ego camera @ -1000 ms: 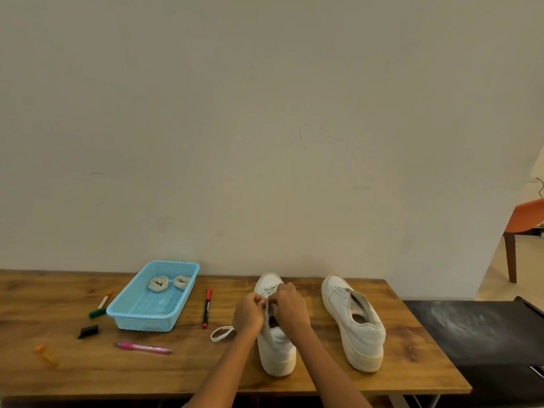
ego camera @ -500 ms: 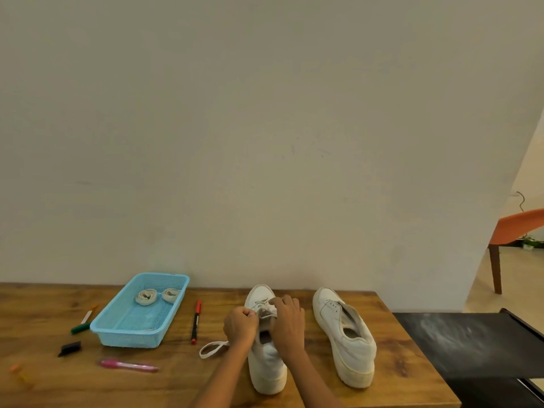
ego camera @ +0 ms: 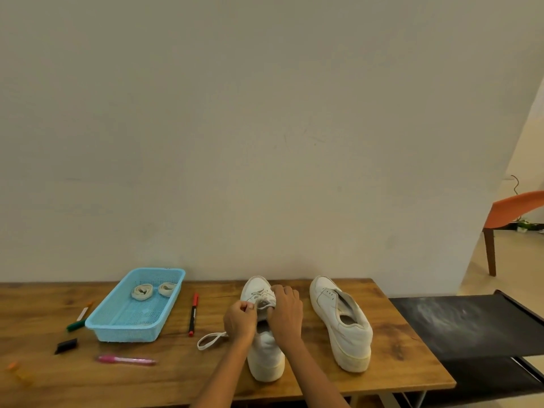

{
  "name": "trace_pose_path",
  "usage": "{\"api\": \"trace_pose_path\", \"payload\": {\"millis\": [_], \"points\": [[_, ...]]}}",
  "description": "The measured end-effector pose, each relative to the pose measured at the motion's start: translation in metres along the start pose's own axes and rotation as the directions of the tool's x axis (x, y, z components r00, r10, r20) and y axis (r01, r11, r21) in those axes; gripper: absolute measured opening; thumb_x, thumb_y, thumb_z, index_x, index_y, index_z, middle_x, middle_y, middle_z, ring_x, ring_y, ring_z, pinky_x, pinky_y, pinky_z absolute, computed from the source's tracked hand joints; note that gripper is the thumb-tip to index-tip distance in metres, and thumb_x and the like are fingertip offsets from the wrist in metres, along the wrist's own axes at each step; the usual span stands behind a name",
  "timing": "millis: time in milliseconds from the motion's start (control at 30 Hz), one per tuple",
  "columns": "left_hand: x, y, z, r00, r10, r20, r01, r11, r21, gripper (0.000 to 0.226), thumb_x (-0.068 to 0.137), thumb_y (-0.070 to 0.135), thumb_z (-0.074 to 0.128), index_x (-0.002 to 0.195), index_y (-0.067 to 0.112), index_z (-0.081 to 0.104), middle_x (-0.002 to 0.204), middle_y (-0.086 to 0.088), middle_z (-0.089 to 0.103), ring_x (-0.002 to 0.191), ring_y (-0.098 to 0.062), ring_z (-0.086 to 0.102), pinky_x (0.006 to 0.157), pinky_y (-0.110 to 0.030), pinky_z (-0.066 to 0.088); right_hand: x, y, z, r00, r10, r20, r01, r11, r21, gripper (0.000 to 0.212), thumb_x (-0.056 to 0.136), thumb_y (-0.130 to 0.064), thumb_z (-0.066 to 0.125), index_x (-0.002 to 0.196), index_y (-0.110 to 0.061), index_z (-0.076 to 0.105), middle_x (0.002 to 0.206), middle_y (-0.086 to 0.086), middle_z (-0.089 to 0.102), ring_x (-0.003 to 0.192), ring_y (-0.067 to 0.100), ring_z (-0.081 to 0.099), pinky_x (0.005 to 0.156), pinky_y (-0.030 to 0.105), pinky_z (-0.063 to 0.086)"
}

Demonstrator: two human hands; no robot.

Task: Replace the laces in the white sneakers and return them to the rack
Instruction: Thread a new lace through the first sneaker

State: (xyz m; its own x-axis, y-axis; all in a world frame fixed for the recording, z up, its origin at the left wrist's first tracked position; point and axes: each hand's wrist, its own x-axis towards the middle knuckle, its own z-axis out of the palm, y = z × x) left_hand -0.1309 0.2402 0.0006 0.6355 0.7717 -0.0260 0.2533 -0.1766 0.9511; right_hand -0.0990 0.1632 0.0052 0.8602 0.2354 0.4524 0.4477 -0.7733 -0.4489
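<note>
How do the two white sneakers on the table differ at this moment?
The left sneaker has lace crossing its front eyelets; the right sneaker shows bare eyelets and no lace. The left sneaker has both hands on it, the left hand pinching the lace and the right hand at the tongue; the right sneaker stands untouched. Both are white, upright, toes toward the wall.

two sneakers [ego camera: 263,328] [ego camera: 341,322], two rolled laces [ego camera: 142,291] [ego camera: 167,288], one basket [ego camera: 123,334], three pens [ego camera: 193,313] [ego camera: 126,360] [ego camera: 80,318]

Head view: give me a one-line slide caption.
Both hands, left and right, work the lace on the left sneaker; its mate waits unlaced alongside.
</note>
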Motion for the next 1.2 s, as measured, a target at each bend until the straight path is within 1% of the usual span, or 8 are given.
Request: {"api": "trace_pose_path", "payload": {"millis": [333, 467, 600, 733, 900, 1033, 1133, 1200], "points": [[0.013, -0.005, -0.003, 0.993, -0.017, 0.116, 0.0, 0.989, 0.15, 0.025, 0.098, 0.018, 0.044, 0.103, 0.003, 0.063, 0.102, -0.01, 0.064, 0.089, -0.019, 0.056, 0.066, -0.022, 0.042, 0.002, 0.004, 0.001, 0.994, 0.021, 0.106, -0.021, 1.0, -0.003, 0.035, 0.087, -0.006, 0.047, 0.12, -0.018, 0.054, 0.117, -0.001, 0.058, 0.108, 0.017, 0.048, 0.088, 0.023, 0.037], [0.018, -0.007, -0.014, 0.923, -0.379, 0.066, 0.383, 0.89, -0.246, 0.019, 0.095, 0.008, 0.05, 0.102, -0.005, 0.062, 0.096, -0.016, 0.063, 0.085, -0.025, 0.06, 0.072, -0.032, 0.053, 0.0, 0.003, -0.001, 0.994, 0.022, 0.108, -0.019, 0.999, -0.027, 0.035, 0.089, -0.009, 0.047, 0.122, -0.02, 0.051, 0.118, -0.001, 0.056, 0.108, 0.017, 0.047, 0.088, 0.023, 0.037], [0.027, 0.014, -0.04, 0.883, -0.466, 0.055, 0.338, 0.551, -0.763, 0.019, 0.097, 0.0, 0.037, 0.096, 0.003, 0.056, 0.093, -0.017, 0.056, 0.073, -0.022, 0.057, 0.059, -0.026, 0.051, -0.002, -0.001, -0.004, 0.996, 0.039, 0.082, -0.034, 0.998, -0.057, 0.031, 0.088, -0.008, 0.048, 0.117, -0.017, 0.053, 0.113, 0.002, 0.058, 0.104, 0.02, 0.05, 0.084, 0.026, 0.039], [0.037, 0.023, -0.048, 0.994, -0.103, 0.029, 0.106, 0.982, -0.159, 0.04, 0.102, 0.026, 0.03, 0.098, 0.0, 0.06, 0.085, -0.016, 0.06, 0.07, -0.026, 0.056, 0.061, -0.029, 0.04, -0.004, -0.004, -0.006, 0.996, 0.072, 0.043, -0.069, 0.995, -0.074, 0.027, 0.085, -0.01, 0.055, 0.112, -0.015, 0.055, 0.108, 0.004, 0.058, 0.099, 0.022, 0.05, 0.08, 0.028, 0.042], [0.028, 0.009, -0.043, 0.852, -0.011, 0.523, -0.305, 0.801, 0.515, 0.02, 0.093, 0.037, 0.053, 0.088, 0.02, 0.062, 0.088, 0.003, 0.06, 0.084, -0.015, 0.055, 0.074, -0.027, 0.042, -0.006, -0.007, -0.007, 0.994, 0.106, 0.018, -0.104, 0.99, -0.097, 0.031, 0.084, -0.015, 0.062, 0.113, -0.015, 0.053, 0.109, 0.005, 0.057, 0.097, 0.02, 0.05, 0.08, 0.027, 0.046], [0.024, 0.017, -0.04, 0.976, 0.069, 0.207, -0.048, 0.993, -0.104, 0.015, 0.094, 0.011, 0.051, 0.083, 0.014, 0.062, 0.084, -0.002, 0.061, 0.082, -0.02, 0.057, 0.065, -0.025, 0.044, -0.004, -0.002, -0.007, 0.991, 0.118, 0.064, -0.112, 0.99, -0.089, 0.038, 0.09, -0.023, 0.054, 0.126, -0.017, 0.042, 0.121, 0.002, 0.053, 0.108, 0.018, 0.047, 0.087, 0.024, 0.043], [0.029, 0.032, -0.051, 0.966, -0.223, 0.129, 0.239, 0.587, -0.774, 0.023, 0.097, 0.003, 0.04, 0.078, 0.006, 0.052, 0.075, -0.008, 0.054, 0.057, -0.016, 0.058, 0.053, -0.023, 0.048, -0.003, -0.002, -0.007, 0.985, 0.145, 0.092, -0.139, 0.988, -0.059, 0.044, 0.091, -0.029, 0.054, 0.13, -0.018, 0.038, 0.125, 0.001, 0.052, 0.113, 0.018, 0.047, 0.089, 0.024, 0.043], [0.039, 0.029, -0.06, 0.959, -0.273, 0.079, 0.239, 0.62, -0.747, 0.025, 0.098, 0.005, 0.033, 0.077, 0.008, 0.046, 0.069, -0.005, 0.046, 0.042, -0.01, 0.045, 0.04, -0.02, 0.038, -0.002, -0.001, -0.007, 0.982, 0.159, 0.1, -0.155, 0.987, -0.046, 0.045, 0.091, -0.032, 0.054, 0.131, -0.017, 0.038, 0.125, 0.001, 0.053, 0.114, 0.018, 0.047, 0.089, 0.025, 0.044]]}}
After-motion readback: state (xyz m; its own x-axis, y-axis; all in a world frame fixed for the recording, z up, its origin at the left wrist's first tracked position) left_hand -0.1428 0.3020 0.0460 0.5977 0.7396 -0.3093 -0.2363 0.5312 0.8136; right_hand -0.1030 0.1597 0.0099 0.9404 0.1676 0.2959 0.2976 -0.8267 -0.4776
